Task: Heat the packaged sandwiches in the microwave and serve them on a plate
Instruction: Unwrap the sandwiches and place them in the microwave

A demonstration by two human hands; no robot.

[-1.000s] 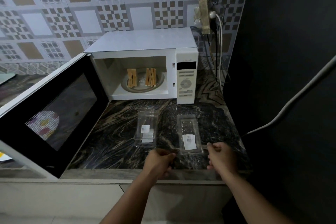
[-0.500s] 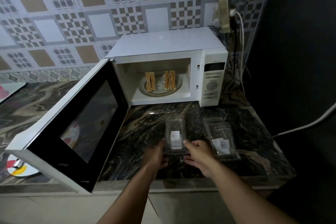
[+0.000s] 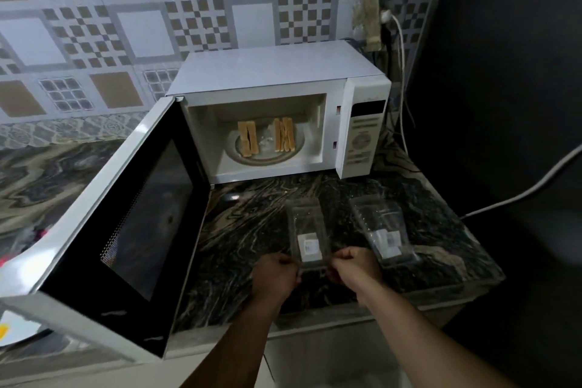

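A white microwave (image 3: 277, 72) stands at the back of the dark marble counter (image 3: 252, 224), its door (image 3: 132, 230) swung wide open to the left. Two sandwiches, one at the left (image 3: 248, 138) and one at the right (image 3: 285, 135), stand upright on the glass turntable (image 3: 267, 156) inside. Two clear plastic sandwich packages lie on the counter in front. My left hand (image 3: 274, 274) and my right hand (image 3: 354, 268) pinch the near corners of the left package (image 3: 307, 230). The right package (image 3: 382, 231) lies untouched beside my right hand.
A colourful plate (image 3: 12, 329) peeks out at the lower left under the open door. A white cable (image 3: 516, 195) runs across the dark wall on the right. Plugs and cords hang behind the microwave at a wall socket (image 3: 382, 16). The counter's front edge is just below my wrists.
Both hands left the near end of the right package, shifted left and took hold of the left package's near end. The view also moved left and closer.
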